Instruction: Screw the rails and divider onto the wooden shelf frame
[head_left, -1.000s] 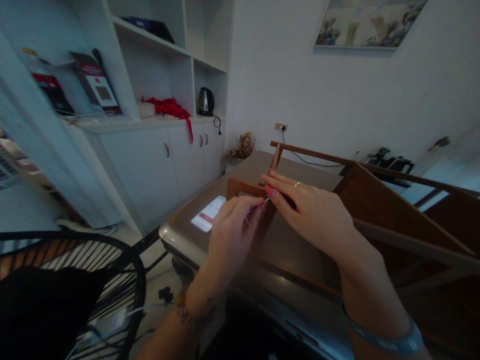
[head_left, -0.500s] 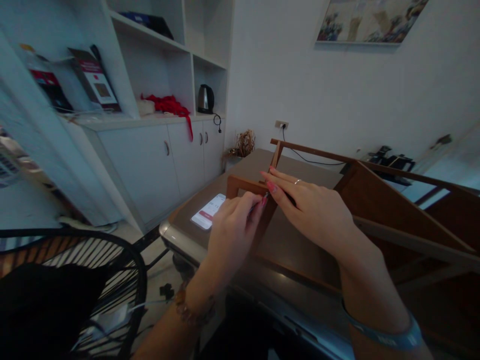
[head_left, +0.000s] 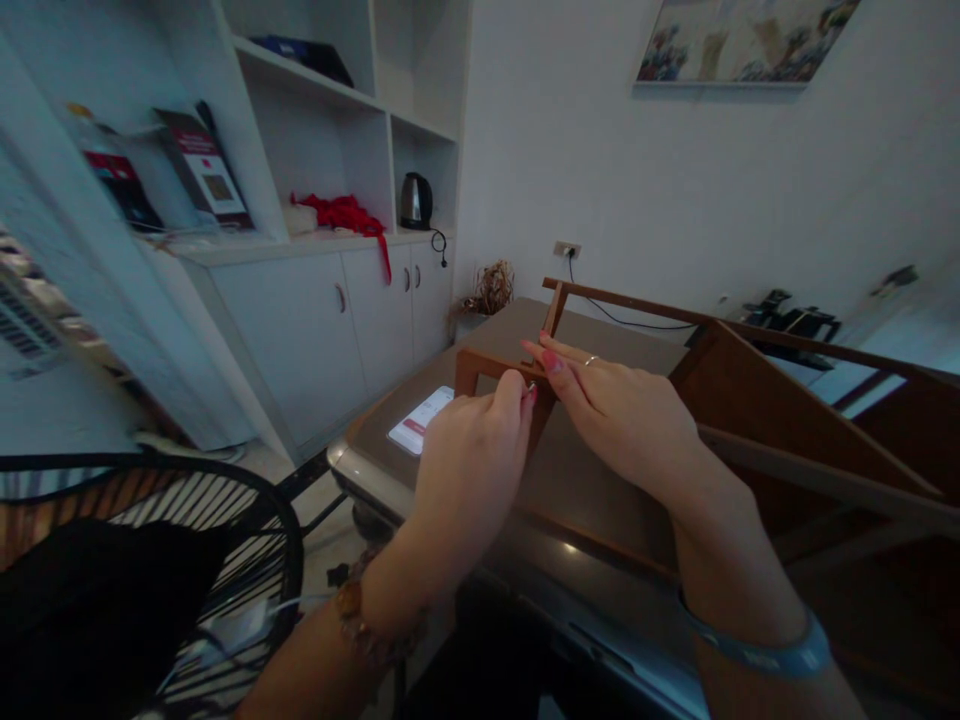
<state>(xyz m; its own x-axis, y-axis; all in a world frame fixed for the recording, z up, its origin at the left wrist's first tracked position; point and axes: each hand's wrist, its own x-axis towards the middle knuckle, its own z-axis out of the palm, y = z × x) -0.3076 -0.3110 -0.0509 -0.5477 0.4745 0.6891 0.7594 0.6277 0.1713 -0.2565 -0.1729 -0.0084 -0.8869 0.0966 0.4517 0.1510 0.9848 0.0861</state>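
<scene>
A brown wooden frame [head_left: 491, 365], part of a larger wooden piece lying on its side, stands on the table. At its upper corner my left hand [head_left: 472, 465] is closed in a pinch on a small shiny metal piece [head_left: 532, 386], of which only the tip shows; its exact kind is hidden. My right hand [head_left: 630, 415] rests over the same corner, its fingers stretched out along the wood and its thumb close to the left fingertips. A lit phone [head_left: 418, 422] lies flat on the table, left of the frame and partly behind my left hand.
Wooden panels and rails [head_left: 787, 400] of the larger piece extend right across the brown table [head_left: 517, 318]. A black wire chair [head_left: 255, 475] stands at lower left. White cabinets [head_left: 292, 330] with a kettle [head_left: 415, 202] line the left, and a cable hangs from a wall socket [head_left: 567, 249].
My left hand has rolled at the wrist, its knuckles now higher and nearer the corner. The right thumb has moved slightly up. The view has shifted a little left.
</scene>
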